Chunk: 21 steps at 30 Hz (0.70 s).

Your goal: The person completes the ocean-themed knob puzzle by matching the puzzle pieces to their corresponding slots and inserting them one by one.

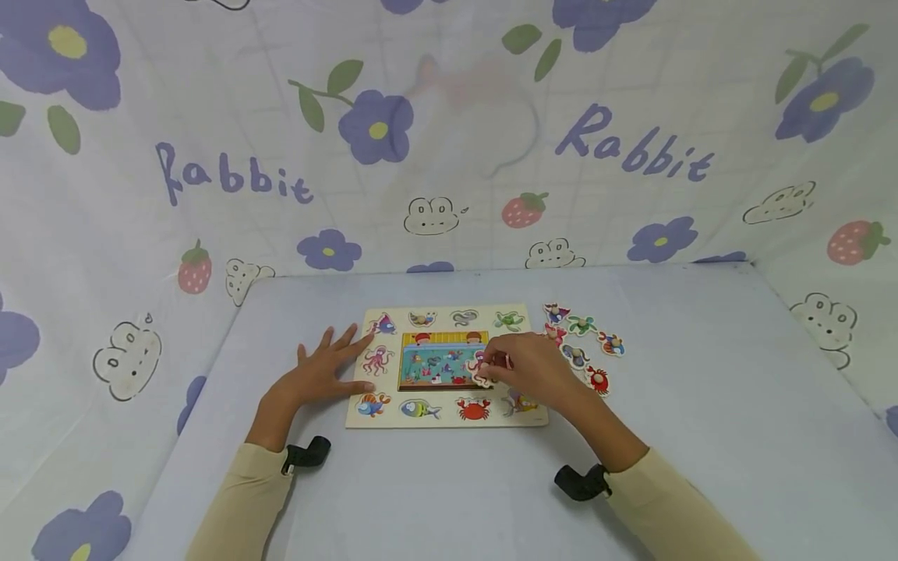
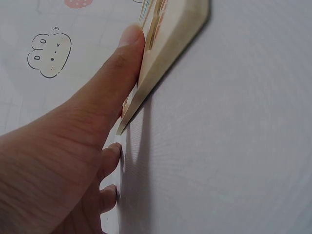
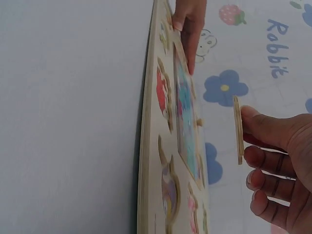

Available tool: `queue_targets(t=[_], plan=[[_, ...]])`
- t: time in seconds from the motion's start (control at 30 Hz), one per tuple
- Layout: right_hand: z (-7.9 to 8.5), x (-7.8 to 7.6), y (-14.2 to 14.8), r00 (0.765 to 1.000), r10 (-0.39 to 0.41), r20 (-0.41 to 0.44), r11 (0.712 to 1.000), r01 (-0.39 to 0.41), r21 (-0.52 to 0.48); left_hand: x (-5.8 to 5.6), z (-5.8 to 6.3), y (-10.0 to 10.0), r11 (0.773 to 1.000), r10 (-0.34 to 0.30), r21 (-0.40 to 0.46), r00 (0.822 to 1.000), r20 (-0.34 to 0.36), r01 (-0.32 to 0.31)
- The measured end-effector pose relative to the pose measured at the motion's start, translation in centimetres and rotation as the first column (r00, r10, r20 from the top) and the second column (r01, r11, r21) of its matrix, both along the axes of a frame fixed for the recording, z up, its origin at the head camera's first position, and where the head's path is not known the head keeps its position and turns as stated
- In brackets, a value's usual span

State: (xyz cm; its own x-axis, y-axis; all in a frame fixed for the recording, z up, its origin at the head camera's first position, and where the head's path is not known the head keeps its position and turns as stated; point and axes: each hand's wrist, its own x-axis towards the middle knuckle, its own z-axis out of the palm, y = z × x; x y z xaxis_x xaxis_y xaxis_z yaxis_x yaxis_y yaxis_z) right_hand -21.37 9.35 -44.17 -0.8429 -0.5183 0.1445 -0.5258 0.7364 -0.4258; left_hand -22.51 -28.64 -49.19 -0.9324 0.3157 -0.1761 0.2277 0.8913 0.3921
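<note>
A wooden sea-animal puzzle board [image 1: 449, 421] lies flat on the table. My left hand [image 1: 319, 378] rests at its left edge with the fingers spread; in the left wrist view the thumb [image 2: 129, 46] lies along the board's edge. Between thumb and fingers, my right hand [image 1: 533, 366] pinches a pink octopus puzzle piece [image 1: 480, 368] over the right part of the board's aquarium picture. From the right wrist, the thin octopus piece [image 3: 238, 129] shows edge-on, held above the board. An octopus picture [image 1: 377, 361] sits at the board's left side, beside the left hand's fingers.
Several loose knobbed pieces lie right of the board, among them a red crab piece [image 1: 598, 380], a turtle piece [image 1: 581, 325] and a blue-and-orange piece [image 1: 612, 344]. A patterned cloth [image 1: 449, 171] hangs behind the table [image 1: 435, 491].
</note>
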Motion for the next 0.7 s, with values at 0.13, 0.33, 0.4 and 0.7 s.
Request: queue_targets(t=[0.13,0.33,0.4,0.7], plan=[[0.0,-0.2,-1.4,1.000,0.015,0.013,1.000,-0.015,0.009,0.1,0.0,-0.1,1.000,0.002,-0.005,1.000,-0.001,-0.002],[0.1,-0.6,-3.7,0.999,0.030,0.016,0.999,-0.030,0.015,0.1,0.0,-0.3,1.000,0.001,-0.008,1.000,-0.003,-0.001],[0.1,-0.7,-4.5,0.999,0.039,0.011,0.999,-0.039,0.011,0.2,0.1,-0.3,1.000,-0.001,-0.009,1.000,-0.002,0.001],[-0.2,-1.1,-7.5,0.999,0.046,0.024,0.999,-0.046,0.028,0.1,0.1,-0.2,1.000,-0.020,-0.004,1.000,-0.008,0.020]])
